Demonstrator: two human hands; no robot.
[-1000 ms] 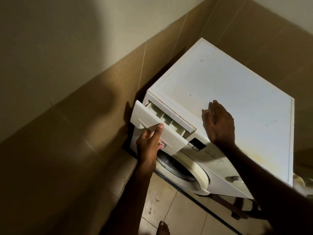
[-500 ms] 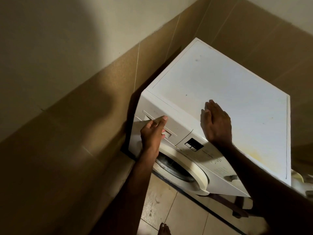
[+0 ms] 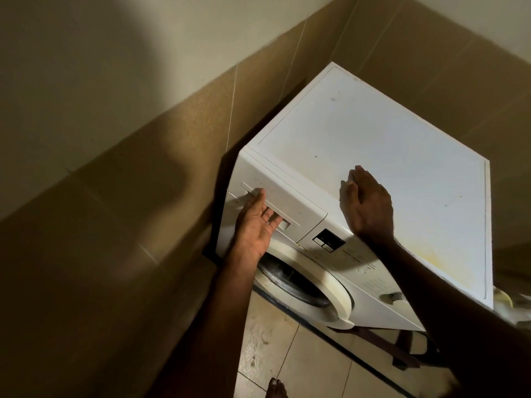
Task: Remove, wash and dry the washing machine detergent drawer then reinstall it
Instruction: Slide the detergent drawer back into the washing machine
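The white plastic detergent drawer [image 3: 275, 203] is seated flush in the white washing machine [image 3: 373, 156], pressed by the open left hand [image 3: 255, 225]; the open right hand [image 3: 367, 202] is laid flat on top. Incomplete latching may leave it proud.

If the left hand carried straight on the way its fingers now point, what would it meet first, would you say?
Nothing to cross: the left hand already has its fingertips at the detergent drawer front, so pushing on would most likely just press it into the washing machine.

A pale tiled floor [image 3: 275, 354] carries the white washing machine [image 3: 373, 156], set in the far corner against tan wall tiles. A bare foot [image 3: 275, 389] stands on the near floor.
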